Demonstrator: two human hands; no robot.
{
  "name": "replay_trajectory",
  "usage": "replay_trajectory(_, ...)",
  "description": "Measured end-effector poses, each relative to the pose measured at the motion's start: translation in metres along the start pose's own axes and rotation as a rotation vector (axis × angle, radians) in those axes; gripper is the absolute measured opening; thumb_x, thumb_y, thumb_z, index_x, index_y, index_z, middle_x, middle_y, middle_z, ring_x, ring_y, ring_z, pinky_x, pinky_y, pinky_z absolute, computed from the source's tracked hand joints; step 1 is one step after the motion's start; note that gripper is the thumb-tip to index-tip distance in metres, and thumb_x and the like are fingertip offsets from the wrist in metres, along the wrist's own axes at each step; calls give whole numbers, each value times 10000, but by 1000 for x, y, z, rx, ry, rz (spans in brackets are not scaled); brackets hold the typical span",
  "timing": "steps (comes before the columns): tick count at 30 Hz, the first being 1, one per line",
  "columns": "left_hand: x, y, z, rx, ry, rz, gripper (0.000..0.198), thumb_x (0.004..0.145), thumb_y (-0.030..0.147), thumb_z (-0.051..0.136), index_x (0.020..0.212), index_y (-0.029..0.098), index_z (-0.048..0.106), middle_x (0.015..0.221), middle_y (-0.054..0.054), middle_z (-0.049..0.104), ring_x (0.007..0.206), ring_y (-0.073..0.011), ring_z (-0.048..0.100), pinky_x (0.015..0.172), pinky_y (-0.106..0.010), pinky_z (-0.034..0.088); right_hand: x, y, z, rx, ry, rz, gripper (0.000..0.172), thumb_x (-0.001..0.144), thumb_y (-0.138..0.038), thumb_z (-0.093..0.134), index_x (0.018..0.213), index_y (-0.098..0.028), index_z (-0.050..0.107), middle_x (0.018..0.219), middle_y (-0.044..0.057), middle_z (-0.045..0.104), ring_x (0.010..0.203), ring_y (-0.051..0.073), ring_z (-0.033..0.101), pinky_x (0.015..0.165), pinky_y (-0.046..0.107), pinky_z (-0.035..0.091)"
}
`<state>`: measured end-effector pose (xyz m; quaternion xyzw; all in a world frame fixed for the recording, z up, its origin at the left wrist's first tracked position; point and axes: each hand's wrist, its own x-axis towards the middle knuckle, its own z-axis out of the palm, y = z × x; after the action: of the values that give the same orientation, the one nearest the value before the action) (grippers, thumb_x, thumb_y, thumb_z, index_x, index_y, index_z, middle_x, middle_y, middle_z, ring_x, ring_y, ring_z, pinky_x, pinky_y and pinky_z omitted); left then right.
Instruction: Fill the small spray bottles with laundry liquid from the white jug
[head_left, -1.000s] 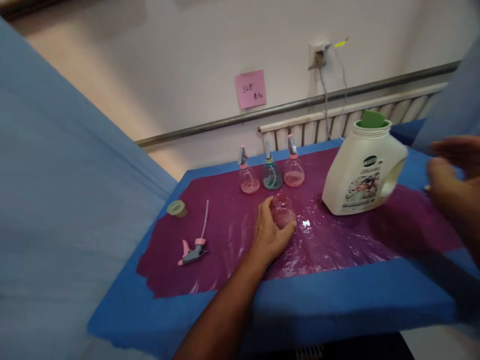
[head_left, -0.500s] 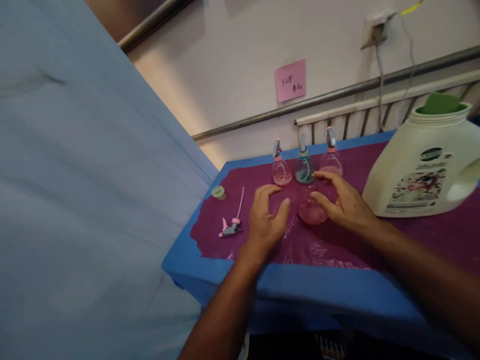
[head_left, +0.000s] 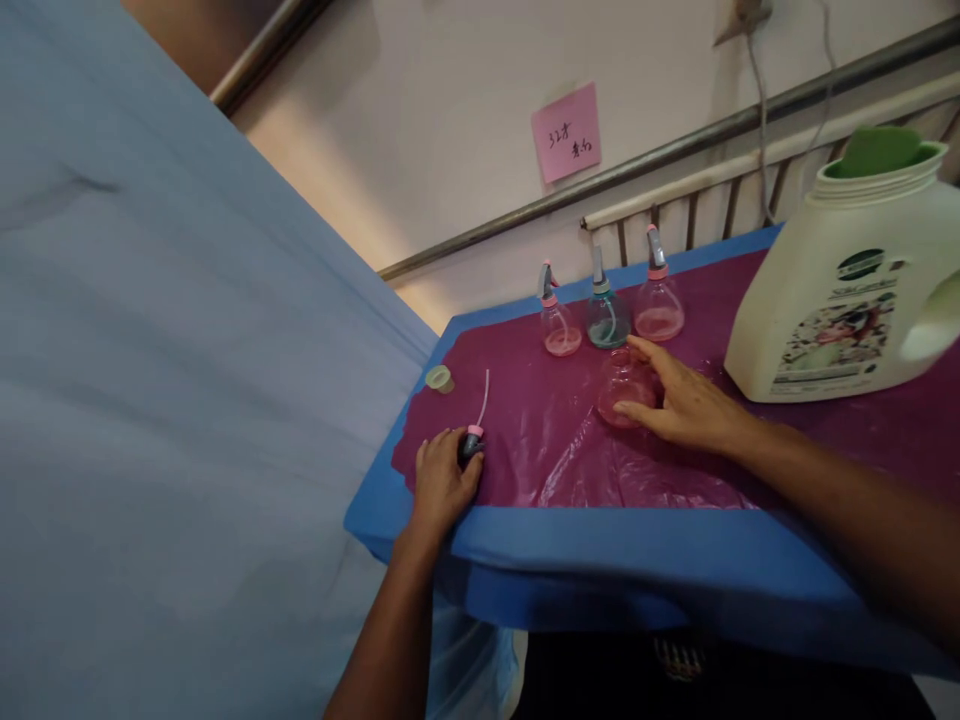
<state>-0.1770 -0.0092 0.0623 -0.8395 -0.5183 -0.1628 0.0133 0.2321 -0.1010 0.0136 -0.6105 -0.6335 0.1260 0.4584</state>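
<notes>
status: left pink bottle, teal bottle and right pink bottle each carry a spray head. open bottle: upright, mid-table, 6 o'clock of that row; no head fitted. loose spray head at its 8, unattached.
grip: left hand closed about the loose spray head; right hand half-curled at the open bottle's 3 o'clock side, firmness cannot tell.
surface: creased maroon sheet over blue cloth; cream jug at 2.
room: light-blue curtain at 9, pink note near 11.
</notes>
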Motion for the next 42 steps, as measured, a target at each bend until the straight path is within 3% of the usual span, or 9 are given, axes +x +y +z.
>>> replay_trajectory(5,4,21,-13,-113,133,-19,359,1030,385,571,1300,205,722,1285,-152,810,1236,-345,750,1170,-557,560,2,8,3,-8,-35,14,1012,886,-526,879,1745,-241,429,1701,219,613,1532,469,644,1262,700,548)
replay_trajectory(10,3,86,-57,-506,375,-46,350,1060,477,702,1278,211,765,1104,-62,835,990,-235,806,961,-384,666,6,7,6,-23,-48,-8,891,899,-525,873,1667,-248,517,1623,201,676,1480,445,684,1241,679,566)
replay_trajectory(15,4,159,-103,-778,376,-4,378,1027,511,815,1237,196,807,882,-10,813,744,-189,789,790,-351,725,8,8,2,-73,5,-128,845,920,-476,842,1660,-227,519,1593,214,677,1486,459,662,1255,702,538)
replay_trajectory(19,14,183,-120,-808,289,16,266,997,447,839,1107,205,845,822,-3,788,699,-178,756,682,-311,704,8,9,-2,-80,35,-219,829,944,-430,813,1684,-234,494,1614,216,657,1497,454,644,1253,699,537)
replay_trajectory(28,63,195,-119,-529,43,102,320,1004,496,773,854,214,795,740,-14,742,711,-195,685,633,-299,519,9,2,-4,-34,17,-315,840,934,-384,820,1698,-278,489,1634,180,648,1519,440,623,1289,703,501)
replay_trajectory(31,89,207,-110,-375,-92,200,295,1001,475,748,862,217,778,703,17,660,658,-176,585,597,-298,409,6,-4,-1,5,-3,-289,851,906,-433,859,1668,-255,526,1585,188,683,1485,439,655,1283,692,509)
replay_trajectory(35,117,223,-92,-288,-278,264,178,971,338,721,862,215,790,738,11,668,675,-181,575,661,-323,429,4,-8,4,72,-29,-188,857,876,-449,887,1645,-280,548,1567,172,700,1442,414,695,1243,659,551)
replay_trajectory(38,125,229,-80,-301,-241,276,97,920,274,780,980,204,810,898,-30,772,807,-220,680,782,-356,524,6,-7,9,96,-40,-139,863,870,-456,895,1636,-249,555,1588,191,689,1463,417,683,1255,652,542)
replay_trajectory(42,125,229,-67,-419,-132,241,253,900,220,841,1144,181,789,1162,-89,833,1080,-280,769,998,-418,583,8,-4,13,126,-4,-117,853,882,-449,892,1636,-234,555,1606,196,681,1485,406,671,1282,642,520)
